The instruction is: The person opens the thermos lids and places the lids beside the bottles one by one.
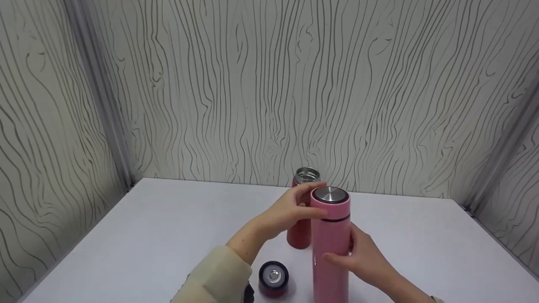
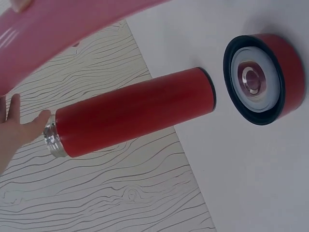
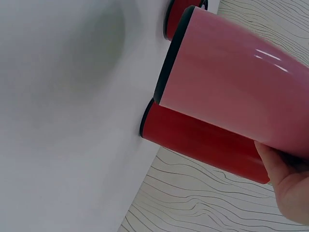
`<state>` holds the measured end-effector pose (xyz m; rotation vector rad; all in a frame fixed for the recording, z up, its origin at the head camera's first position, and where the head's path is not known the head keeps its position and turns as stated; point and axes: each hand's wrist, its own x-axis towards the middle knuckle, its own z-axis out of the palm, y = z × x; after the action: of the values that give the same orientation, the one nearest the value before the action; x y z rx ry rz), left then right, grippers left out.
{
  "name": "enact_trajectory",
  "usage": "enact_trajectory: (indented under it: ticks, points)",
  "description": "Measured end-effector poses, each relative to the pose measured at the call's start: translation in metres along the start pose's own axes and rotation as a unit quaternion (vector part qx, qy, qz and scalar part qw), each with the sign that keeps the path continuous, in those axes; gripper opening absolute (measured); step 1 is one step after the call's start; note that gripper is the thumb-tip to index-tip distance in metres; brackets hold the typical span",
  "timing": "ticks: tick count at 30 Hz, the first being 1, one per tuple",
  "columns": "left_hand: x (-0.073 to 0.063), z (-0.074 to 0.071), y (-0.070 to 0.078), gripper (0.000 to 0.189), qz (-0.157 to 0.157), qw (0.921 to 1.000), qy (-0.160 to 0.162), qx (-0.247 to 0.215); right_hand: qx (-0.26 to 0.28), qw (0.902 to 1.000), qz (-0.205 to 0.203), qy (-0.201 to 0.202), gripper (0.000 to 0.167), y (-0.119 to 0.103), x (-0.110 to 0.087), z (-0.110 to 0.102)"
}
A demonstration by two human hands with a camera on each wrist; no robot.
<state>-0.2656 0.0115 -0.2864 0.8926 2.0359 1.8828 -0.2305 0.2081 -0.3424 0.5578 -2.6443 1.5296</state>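
A tall pink vacuum flask [image 1: 331, 261] with a steel-topped lid [image 1: 330, 195] stands upright between both hands. My left hand [image 1: 290, 210] grips it at the lid, thumb in front and fingers behind. Lower down, my right hand [image 1: 368, 256] holds the body from the right, thumb across the front. The flask's dark base rim [image 3: 174, 55] shows in the right wrist view. Behind it stands a red flask [image 2: 135, 111], its steel threaded mouth [image 1: 307, 174] uncovered. The red flask's lid [image 1: 273, 278] lies on the table with its inner side up, left of the pink flask.
A white table [image 1: 168, 235] carries everything. Walls with a wood-grain line pattern [image 1: 252, 84] enclose it at the back and both sides. A small dark object [image 1: 249, 293] shows beside the left sleeve [image 1: 217, 273] at the bottom edge.
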Motion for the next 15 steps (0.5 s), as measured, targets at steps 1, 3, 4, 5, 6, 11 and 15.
enact_trajectory:
  ticks: [1, 3, 4, 5, 6, 11, 15]
  points:
    - [0.0005, 0.0008, 0.0000, 0.064, 0.000, 0.9999, 0.011, 0.005, -0.001, 1.0000, -0.004, 0.000, 0.066, -0.0004, -0.0003, 0.0002]
    - [0.0020, 0.0037, -0.0004, 0.067, -0.005, 0.9994, 0.030, 0.020, -0.004, 0.9999, -0.010, -0.002, 0.066, -0.0013, -0.0008, 0.0009]
    - [0.0025, 0.0054, -0.0004, 0.067, -0.006, 0.9990, 0.035, 0.027, -0.005, 0.9999, -0.013, -0.003, 0.066, -0.0016, -0.0009, 0.0013]
    - [0.0028, 0.0072, -0.0002, 0.068, -0.005, 0.9988, 0.037, 0.033, -0.007, 0.9999, -0.013, -0.003, 0.066, -0.0021, -0.0011, 0.0015]
    - [0.0030, 0.0087, -0.0003, 0.067, -0.003, 0.9986, 0.037, 0.037, -0.010, 0.9999, -0.011, -0.002, 0.066, -0.0027, -0.0013, 0.0016]
    - [0.0008, 0.0083, -0.0004, 0.057, 0.010, 0.9999, -0.005, 0.005, 0.001, 0.9999, -0.016, -0.004, 0.067, -0.0041, -0.0024, -0.0009]
    - [-0.0005, 0.0054, -0.0006, 0.055, 0.015, 0.9992, -0.017, -0.032, 0.011, 0.9997, -0.021, -0.003, 0.066, -0.0048, -0.0022, -0.0025]
